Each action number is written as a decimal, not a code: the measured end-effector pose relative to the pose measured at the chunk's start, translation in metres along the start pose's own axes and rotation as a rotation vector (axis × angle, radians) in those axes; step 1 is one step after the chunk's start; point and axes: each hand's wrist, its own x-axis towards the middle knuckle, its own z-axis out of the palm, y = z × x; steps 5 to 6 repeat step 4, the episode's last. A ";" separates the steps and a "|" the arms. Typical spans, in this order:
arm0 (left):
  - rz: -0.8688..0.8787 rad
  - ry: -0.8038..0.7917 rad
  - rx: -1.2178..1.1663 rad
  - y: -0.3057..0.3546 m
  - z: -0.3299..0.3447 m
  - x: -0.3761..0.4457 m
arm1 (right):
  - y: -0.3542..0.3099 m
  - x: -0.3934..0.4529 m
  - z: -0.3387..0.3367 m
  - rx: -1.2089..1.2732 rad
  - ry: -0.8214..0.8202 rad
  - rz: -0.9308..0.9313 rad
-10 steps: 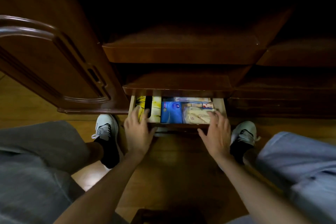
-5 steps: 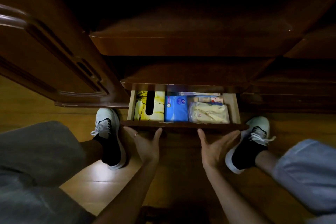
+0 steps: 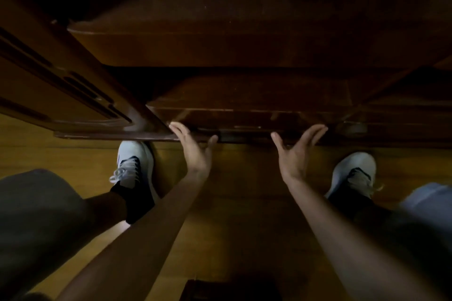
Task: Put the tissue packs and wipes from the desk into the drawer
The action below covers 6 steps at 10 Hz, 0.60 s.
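The dark wooden drawer (image 3: 247, 120) at the bottom of the desk is pushed in, and its front is flush with the frame. The tissue packs and wipes are hidden inside it. My left hand (image 3: 194, 148) is flat against the left part of the drawer front, palm forward, fingers spread. My right hand (image 3: 297, 150) presses the right part of the front the same way. Neither hand holds anything.
An open cabinet door (image 3: 73, 95) juts out on the left, close to my left hand. A higher drawer or shelf (image 3: 220, 39) sticks out above. My two white shoes (image 3: 133, 166) (image 3: 354, 173) stand on the wooden floor (image 3: 244, 203) either side of my arms.
The drawer has gone from open, with its packs showing, to closed. Both hands moved from inside it to its front edge and pushed it in. The view has tilted down.
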 end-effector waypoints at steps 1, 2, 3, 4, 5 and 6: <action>-0.070 -0.043 0.060 0.000 -0.007 0.002 | -0.006 -0.002 -0.008 -0.053 -0.015 0.042; -0.070 -0.077 0.142 0.005 -0.028 0.004 | -0.021 -0.001 -0.025 -0.164 -0.073 0.082; -0.030 -0.193 0.194 0.015 -0.054 -0.002 | -0.031 -0.003 -0.053 -0.354 -0.171 0.147; -0.095 -0.353 0.388 0.031 -0.098 0.011 | -0.065 0.001 -0.084 -0.311 -0.257 0.185; -0.095 -0.353 0.388 0.031 -0.098 0.011 | -0.065 0.001 -0.084 -0.311 -0.257 0.185; -0.095 -0.353 0.388 0.031 -0.098 0.011 | -0.065 0.001 -0.084 -0.311 -0.257 0.185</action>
